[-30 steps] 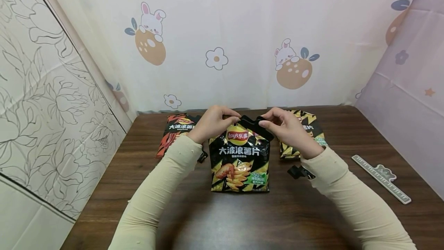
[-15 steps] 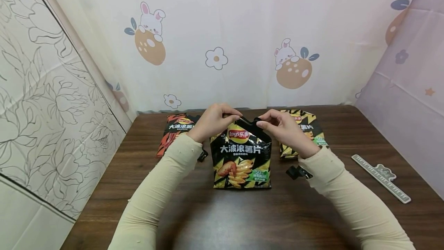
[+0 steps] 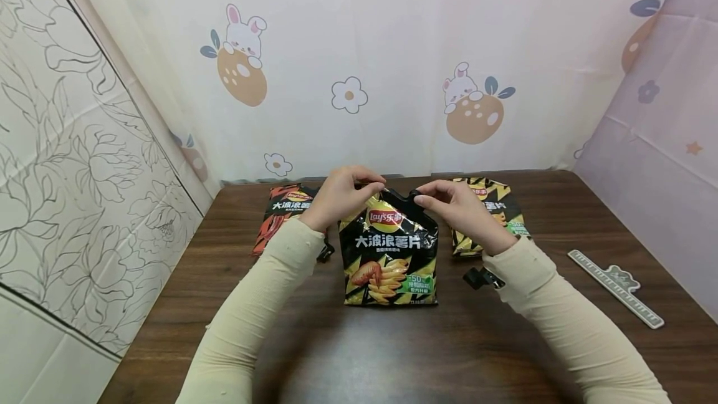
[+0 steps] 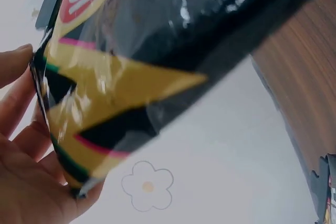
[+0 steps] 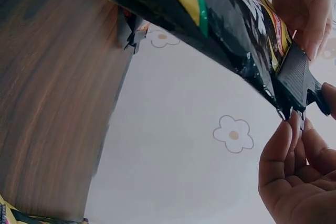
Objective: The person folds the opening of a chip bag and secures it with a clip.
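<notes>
A black and yellow bag of potato chips (image 3: 387,254) hangs upright between both hands in the head view, front facing me. My left hand (image 3: 339,198) pinches its top left edge between thumb and fingers; in the left wrist view, thumb and fingers meet at the bag's rim. Along the top right edge sits a black bag clip (image 3: 401,201). My right hand (image 3: 465,207) holds this clip near its handle. In the right wrist view the ribbed clip (image 5: 295,72) lies across the bag's end, with the right thumb and fingers at its handle and corner.
Behind the left forearm lies a red and black chip bag (image 3: 280,211) with a dark clip at its top. Another yellow and black chip bag (image 3: 490,204) lies behind the right hand. A long pale grey clip (image 3: 617,288) rests on the brown table (image 3: 364,360) at right. A patterned curtain (image 3: 392,48) rises behind.
The chip bag has risen slightly and shifted a little right. The black clip has gone from tilted across the top to lying along the bag's edge. Both hands keep hold.
</notes>
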Available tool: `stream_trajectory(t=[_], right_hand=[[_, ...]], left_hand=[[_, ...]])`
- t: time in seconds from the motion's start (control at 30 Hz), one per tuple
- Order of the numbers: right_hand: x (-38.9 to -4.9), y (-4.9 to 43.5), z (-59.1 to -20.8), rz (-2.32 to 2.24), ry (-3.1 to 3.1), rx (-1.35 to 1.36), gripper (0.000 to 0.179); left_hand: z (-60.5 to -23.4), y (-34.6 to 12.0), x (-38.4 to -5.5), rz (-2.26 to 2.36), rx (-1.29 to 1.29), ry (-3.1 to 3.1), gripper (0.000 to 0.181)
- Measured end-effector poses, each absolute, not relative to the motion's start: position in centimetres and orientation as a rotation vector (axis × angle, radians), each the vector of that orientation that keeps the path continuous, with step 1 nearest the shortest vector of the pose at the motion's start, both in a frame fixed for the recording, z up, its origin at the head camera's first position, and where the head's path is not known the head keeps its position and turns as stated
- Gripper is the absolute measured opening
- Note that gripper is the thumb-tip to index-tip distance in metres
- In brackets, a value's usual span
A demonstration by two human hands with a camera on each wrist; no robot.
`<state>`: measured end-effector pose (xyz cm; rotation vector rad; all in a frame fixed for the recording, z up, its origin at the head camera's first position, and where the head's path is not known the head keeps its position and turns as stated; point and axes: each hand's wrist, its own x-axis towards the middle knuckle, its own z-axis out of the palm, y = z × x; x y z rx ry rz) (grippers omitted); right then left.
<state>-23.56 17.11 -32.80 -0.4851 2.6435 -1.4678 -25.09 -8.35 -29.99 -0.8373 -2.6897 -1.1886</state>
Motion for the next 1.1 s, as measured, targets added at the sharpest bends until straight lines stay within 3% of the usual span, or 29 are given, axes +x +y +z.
stream_trajectory(t=[0.5, 1.0, 1.1], right_hand=[[-23.4, 17.3, -32.7, -1.534, 2.593, -0.441, 0.042], [-23.5, 17.2, -33.0, -1.590, 2.546, -0.409, 0.042], [-23.4, 17.2, -33.0, -1.593, 2.545, -0.399, 0.042]], left_hand=[[-32.6, -10.5, -25.0, -1.641, -0.458, -2.448, 0.031], [-36.9, -10.4, -23.2, -2.117, -0.179, -2.351, 0.077], [-37.7, -10.1, -22.8, -2.177, -0.197, -2.327, 0.072]])
